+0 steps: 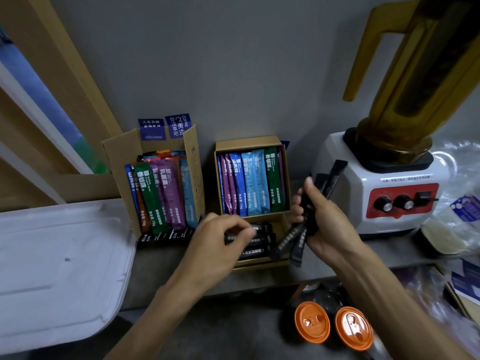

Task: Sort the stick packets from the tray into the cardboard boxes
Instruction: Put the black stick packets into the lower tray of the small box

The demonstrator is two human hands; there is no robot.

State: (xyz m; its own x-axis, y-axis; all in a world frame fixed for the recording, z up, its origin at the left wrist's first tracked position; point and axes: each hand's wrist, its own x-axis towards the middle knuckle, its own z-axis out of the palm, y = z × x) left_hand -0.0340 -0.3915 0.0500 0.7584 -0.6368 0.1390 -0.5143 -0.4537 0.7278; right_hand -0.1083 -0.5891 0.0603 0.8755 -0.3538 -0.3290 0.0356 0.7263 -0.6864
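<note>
Black packets go in the small box
Our right hand grips a bunch; our left hand pinches one in the front part. Let's lay it flat beside the others.

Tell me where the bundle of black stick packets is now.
Head view, right of centre: the black stick packets are gripped in the right hand, just right of the smaller cardboard box and in front of the white blender base.
</note>
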